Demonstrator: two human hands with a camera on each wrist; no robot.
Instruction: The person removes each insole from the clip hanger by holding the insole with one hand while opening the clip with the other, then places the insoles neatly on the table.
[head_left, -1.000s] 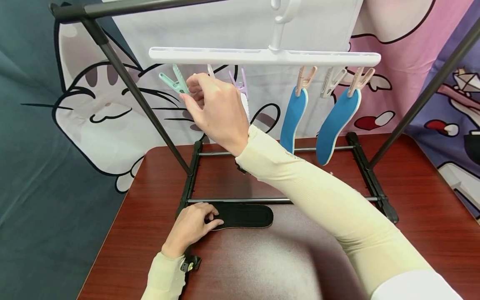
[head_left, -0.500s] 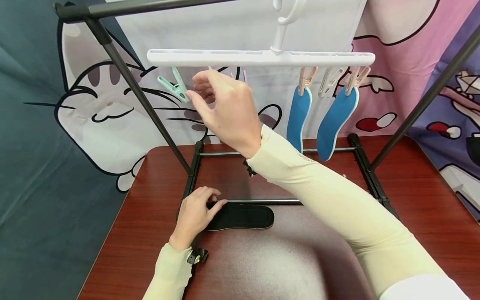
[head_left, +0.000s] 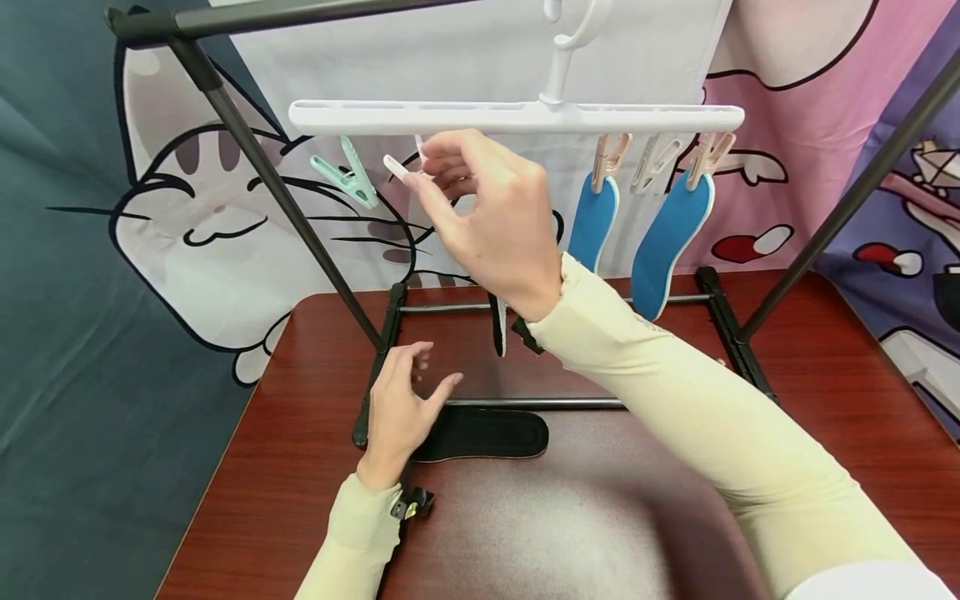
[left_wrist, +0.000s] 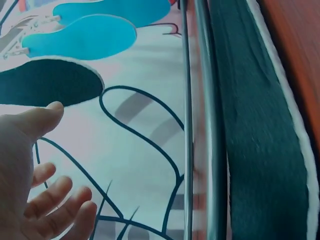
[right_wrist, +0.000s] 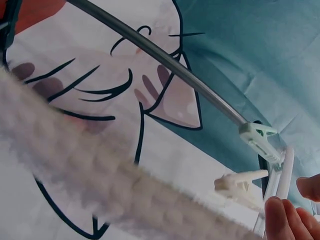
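My right hand [head_left: 498, 217] is just below the white hanger [head_left: 465, 117], beside a white clip [head_left: 396, 167]. In the right wrist view its thumb and fingertips [right_wrist: 287, 222] stand apart, near that white clip [right_wrist: 235, 185]. A dark insole [head_left: 498, 325] hangs mostly hidden behind this hand; its fluffy pale side [right_wrist: 120, 180] crosses the right wrist view. My left hand [head_left: 397, 412], fingers spread, is over the left end of a black insole [head_left: 487, 433] lying on the table. The left wrist view has the hanging insole [left_wrist: 50, 82] beyond the thumb.
Two blue insoles [head_left: 592, 221] [head_left: 671, 242] hang from beige clips at the right, an unused white clip [head_left: 655, 162] between them. A green clip [head_left: 348, 175] hangs at the left. The dark rack frame [head_left: 285, 200] surrounds the hanger, its lower bar [head_left: 540, 403] behind the lying insole.
My right hand has moved to the right, bringing the white clip and the hanging dark insole into sight. My left hand has risen from the lying insole and its fingers have spread.
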